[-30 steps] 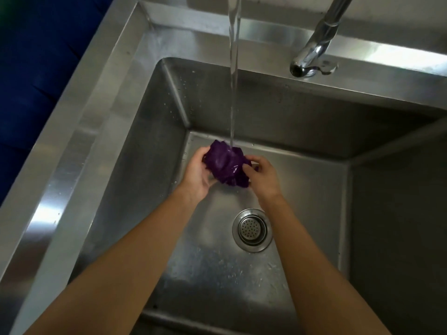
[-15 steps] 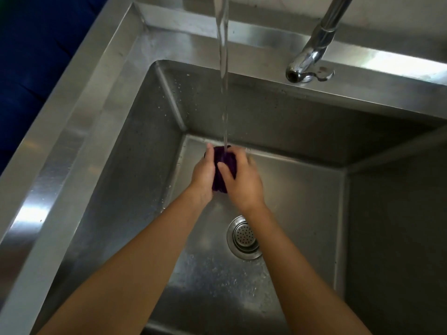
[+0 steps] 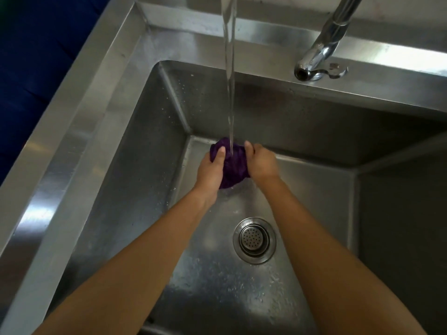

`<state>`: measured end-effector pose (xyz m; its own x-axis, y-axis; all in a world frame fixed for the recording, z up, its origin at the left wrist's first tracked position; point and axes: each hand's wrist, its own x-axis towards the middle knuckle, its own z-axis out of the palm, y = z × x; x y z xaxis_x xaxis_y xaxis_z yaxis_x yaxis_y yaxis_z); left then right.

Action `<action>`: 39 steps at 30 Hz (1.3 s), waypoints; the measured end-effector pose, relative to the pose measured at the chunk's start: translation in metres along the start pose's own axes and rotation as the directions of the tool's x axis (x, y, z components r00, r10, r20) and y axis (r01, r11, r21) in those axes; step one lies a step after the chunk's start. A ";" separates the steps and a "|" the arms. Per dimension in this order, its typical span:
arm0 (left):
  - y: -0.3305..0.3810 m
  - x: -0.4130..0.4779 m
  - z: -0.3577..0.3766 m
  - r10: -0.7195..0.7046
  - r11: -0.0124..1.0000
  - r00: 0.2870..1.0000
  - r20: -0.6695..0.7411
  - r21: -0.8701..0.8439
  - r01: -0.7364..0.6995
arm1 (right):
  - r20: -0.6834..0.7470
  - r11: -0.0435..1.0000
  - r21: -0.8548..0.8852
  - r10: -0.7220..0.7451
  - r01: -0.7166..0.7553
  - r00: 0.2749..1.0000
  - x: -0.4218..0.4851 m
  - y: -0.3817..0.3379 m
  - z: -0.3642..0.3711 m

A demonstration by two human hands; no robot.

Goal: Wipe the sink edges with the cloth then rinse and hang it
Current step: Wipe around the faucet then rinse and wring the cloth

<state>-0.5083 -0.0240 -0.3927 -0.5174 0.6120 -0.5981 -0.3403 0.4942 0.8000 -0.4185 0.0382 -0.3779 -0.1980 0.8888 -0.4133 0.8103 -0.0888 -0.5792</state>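
A bunched purple cloth (image 3: 234, 168) is held low inside the steel sink (image 3: 101, 131), near its back wall. My left hand (image 3: 210, 172) grips it from the left with the thumb on top. From the right, my right hand (image 3: 260, 162) presses against it. A stream of water (image 3: 229, 76) falls straight onto the top of the cloth, and water runs off beneath it. Much of the cloth is hidden between my palms.
A chrome tap (image 3: 321, 52) stands on the back ledge at the right, its spout dry. The round drain strainer (image 3: 254, 240) lies in the wet basin floor below my hands. A dark blue surface (image 3: 31, 56) borders the sink's left rim.
My hands squeezed tight together over the cloth, then parted a little, so more of the cloth shows again under the stream. The view has shifted slightly.
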 end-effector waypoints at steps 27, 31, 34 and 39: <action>0.036 0.000 0.001 -0.247 0.835 0.898 0.365 -0.389 0.388 | -0.090 0.915 -0.245 -0.351 0.321 0.932 -0.047 -0.044 0.003; 0.036 -0.005 0.012 -0.181 0.834 0.928 0.325 -0.449 0.320 | -0.101 0.918 -0.257 -0.337 0.302 0.936 -0.038 -0.047 -0.001; 0.032 -0.004 0.016 -0.236 0.890 0.949 0.206 -0.345 0.297 | -0.090 0.927 -0.270 -0.295 0.262 0.951 -0.031 -0.044 -0.005; 0.025 0.000 0.016 -0.159 0.982 0.987 0.018 0.103 0.156 | 0.040 0.974 -0.130 -0.183 0.187 0.982 -0.010 -0.033 -0.020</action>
<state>-0.5038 -0.0017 -0.3735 -0.4425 0.5366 -0.7185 -0.3343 0.6448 0.6874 -0.4317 0.0417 -0.3406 -0.3647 0.8714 -0.3282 0.8237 0.1375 -0.5501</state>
